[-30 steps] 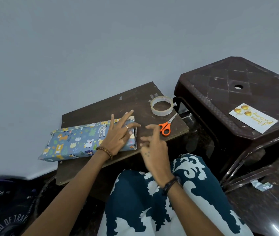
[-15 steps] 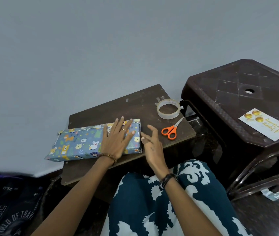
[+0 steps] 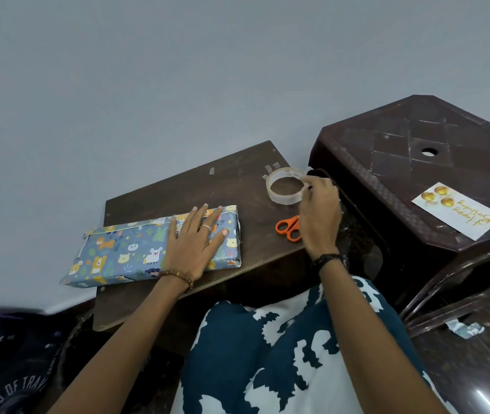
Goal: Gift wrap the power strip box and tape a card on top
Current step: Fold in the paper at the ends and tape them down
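Note:
The power strip box (image 3: pixel 118 255), wrapped in blue animal-print paper, lies flat on a small dark wooden board (image 3: pixel 237 186). My left hand (image 3: pixel 194 243) presses flat on its right end, fingers straight. My right hand (image 3: pixel 318 216) reaches over the board's right edge and pinches the rim of the clear tape roll (image 3: pixel 284 186). Orange-handled scissors (image 3: pixel 288 228) lie just below the roll, partly hidden by my right hand. A white birthday card (image 3: pixel 459 210) with gold balloons lies on the brown plastic stool (image 3: pixel 402 162) to the right.
Short tape strips (image 3: pixel 270 168) stick to the board's far right corner. A grey wall rises behind the board. My patterned blue-and-white lap fills the near centre. Paper scraps (image 3: pixel 465 328) lie on the dark floor at right; a dark bag (image 3: pixel 7 369) sits at lower left.
My right hand left the box's right end and moved right and away to the tape roll, taking hold of its rim. My left hand stayed flat on the box.

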`<state>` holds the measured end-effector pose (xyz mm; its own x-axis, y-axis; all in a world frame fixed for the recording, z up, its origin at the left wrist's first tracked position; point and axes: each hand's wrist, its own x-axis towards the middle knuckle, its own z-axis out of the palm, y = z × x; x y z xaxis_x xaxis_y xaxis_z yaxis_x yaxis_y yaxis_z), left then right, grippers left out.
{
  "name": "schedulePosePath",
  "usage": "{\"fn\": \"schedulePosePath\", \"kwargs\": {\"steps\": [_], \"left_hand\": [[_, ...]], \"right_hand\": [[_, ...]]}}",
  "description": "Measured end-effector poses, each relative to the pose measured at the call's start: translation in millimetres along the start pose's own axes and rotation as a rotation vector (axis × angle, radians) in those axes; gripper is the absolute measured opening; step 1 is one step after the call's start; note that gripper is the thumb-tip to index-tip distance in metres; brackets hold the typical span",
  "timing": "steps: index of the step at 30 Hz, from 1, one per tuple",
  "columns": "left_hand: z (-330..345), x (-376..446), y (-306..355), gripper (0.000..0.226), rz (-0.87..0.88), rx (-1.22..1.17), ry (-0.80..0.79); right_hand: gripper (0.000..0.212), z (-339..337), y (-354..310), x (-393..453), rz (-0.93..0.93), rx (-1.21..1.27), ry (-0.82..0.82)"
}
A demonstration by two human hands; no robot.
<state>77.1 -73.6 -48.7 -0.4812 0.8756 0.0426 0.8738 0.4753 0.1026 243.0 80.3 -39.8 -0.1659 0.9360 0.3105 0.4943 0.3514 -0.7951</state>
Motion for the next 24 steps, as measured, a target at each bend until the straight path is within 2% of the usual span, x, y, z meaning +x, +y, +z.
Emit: {"fn": "schedulePosePath", "kwargs": {"steps": [3, 7, 19, 24], "left_hand": [[2, 1, -1, 0.074, 0.003, 0.011, 0.009], [5, 2, -3, 0.074, 0.005, 0.036, 0.038], [4, 2, -1, 0.074, 0.008, 0.024, 0.054], [3, 2, 0, 0.074, 0.007, 0.025, 0.044]], "right_hand": [[0.034, 3, 15, 24, 0.124, 0.079, 0.001], [0.039, 11, 24, 38, 0.209, 0.239, -0.135], [0.01, 13, 33, 38, 0.367, 0.34, -0.129], [0.004, 9, 34, 35, 0.289, 0.246, -0.159]]}}
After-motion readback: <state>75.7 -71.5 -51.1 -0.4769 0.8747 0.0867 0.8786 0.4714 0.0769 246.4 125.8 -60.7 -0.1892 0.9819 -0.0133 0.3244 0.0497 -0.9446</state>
